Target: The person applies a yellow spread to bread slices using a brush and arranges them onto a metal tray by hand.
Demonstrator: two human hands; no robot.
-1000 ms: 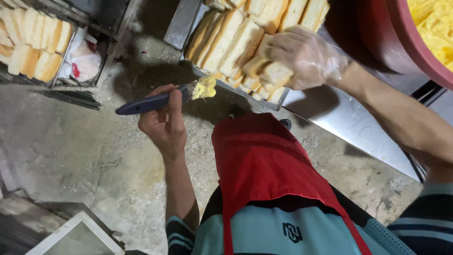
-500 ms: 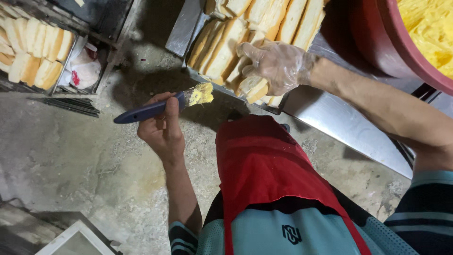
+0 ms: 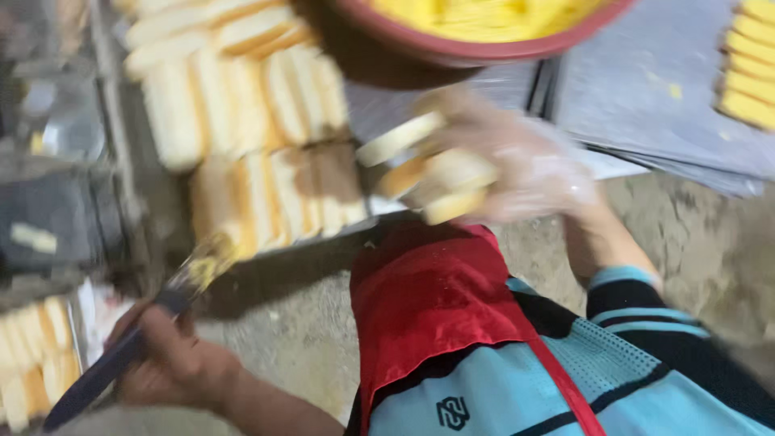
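Above the red apron (image 3: pixel 428 299), just in front of the metal tray's near edge, several pale, brown-crusted slices of bread (image 3: pixel 432 173) were held in the right hand (image 3: pixel 517 165), which was covered by a thin clear plastic glove. The fingers were curled around the slices so that they were pinched together in a loose stack, one slice tilted upward at the top. The view was blurred, so the exact number of slices could not be told.

At the lower left, a dark blue-handled spreading knife (image 3: pixel 121 355) was gripped by the bare left hand (image 3: pixel 173 363), the fingers being closed tightly around the handle. A lump of yellow spread (image 3: pixel 208 262) was carried on the blade tip, which was pointed up toward the tray and lay just beside its corner.

On the long metal tray (image 3: pixel 379 208), rows of sliced bread (image 3: pixel 242 121) were packed upright on edge, touching one another. A large red round bowl (image 3: pixel 476 40) filled with yellow spread was seen at the top, behind the right hand. Flat grey metal sheets (image 3: pixel 646 97) were stacked to the right of it, with yellow-coated slices (image 3: pixel 747 64) laid along their far right edge. More bread slices (image 3: pixel 32 363) were seen at the lower left edge, near the knife handle.
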